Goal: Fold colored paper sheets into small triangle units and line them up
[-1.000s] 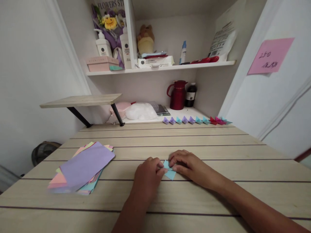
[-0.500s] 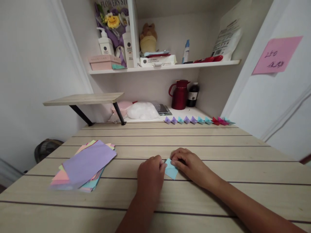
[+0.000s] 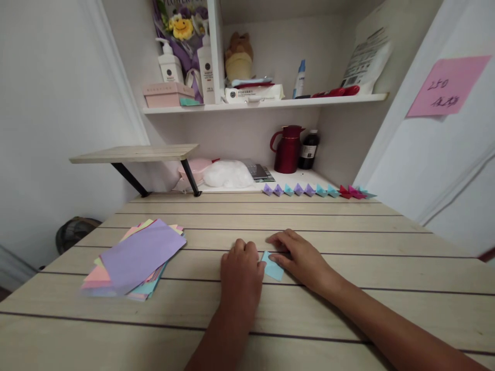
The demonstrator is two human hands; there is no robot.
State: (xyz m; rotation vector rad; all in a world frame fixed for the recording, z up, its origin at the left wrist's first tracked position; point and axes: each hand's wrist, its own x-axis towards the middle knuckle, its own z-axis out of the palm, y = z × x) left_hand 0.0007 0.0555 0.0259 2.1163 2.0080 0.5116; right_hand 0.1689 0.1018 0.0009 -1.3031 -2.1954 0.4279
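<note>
A small folded piece of light blue paper point(image 3: 274, 270) lies on the wooden tabletop between my two hands. My left hand point(image 3: 242, 270) is closed at its left edge, fingers curled and thumb against the paper. From the other side, my right hand point(image 3: 303, 260) holds the paper with its thumb pressed on the upper part. The index finger of that hand reaches out beyond the paper's top corner. Curled fingers hide the left edge of the sheet.
At the left lies a stack of coloured paper point(image 3: 143, 255), purple on top. Small folded paper pieces point(image 3: 309, 190) line the back edge. Behind them stand a red jug point(image 3: 288, 149) and a dark bottle point(image 3: 309, 149). A small raised shelf point(image 3: 135, 153) stands back left.
The right index finger has stretched out from its curl, while the thumb stays on the paper. The paper looks slightly turned and flatter. The whole view has shifted a little.
</note>
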